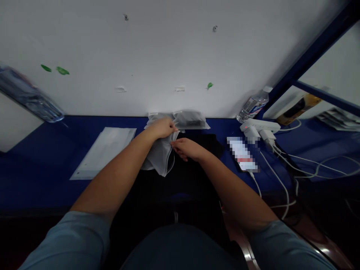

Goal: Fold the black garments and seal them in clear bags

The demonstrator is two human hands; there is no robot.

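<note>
Bag in hand: translucent bag (157, 152), greyish-white, soft, creased; up off the tabletop (36, 165) at centre, in front of the person. Contents can't be made out.
Bag edge: pale rim runs from between the two hands down to a drooping corner; the rim gapes in a loop below the right hand.
Left hand: (165, 128) fingertips pinching the top end of the bag's edge, back of hand up.
Right hand: (184, 148) thumb and finger pinching the same edge just below the left hand; other fingers loosely curled.
Done so far: bag picked up, edge gripped at two spots close together. Two filled bags (192, 119) of similar look lie side by side against the wall (168, 48); the right one has something dark inside. Looks like finished pieces, judging by how they lie.
Left over: lower stretch of the rim looks unclosed; can't tell about the part under the fingers.
Flat stock: stack of flat translucent sleeves (105, 150) on the tabletop left of the bag, partly behind the left forearm. Look unused; count unclear.
Dark item: black cloth-like item (209, 144) just right of the hands, outline mostly lost in shadow.
Right side: phone (243, 153) with a white cable plugged in; power strip (260, 125) behind it, clear bottle (254, 105) by the wall.
Left side: large clear bottle (30, 95), blurred, at the far corner.
</note>
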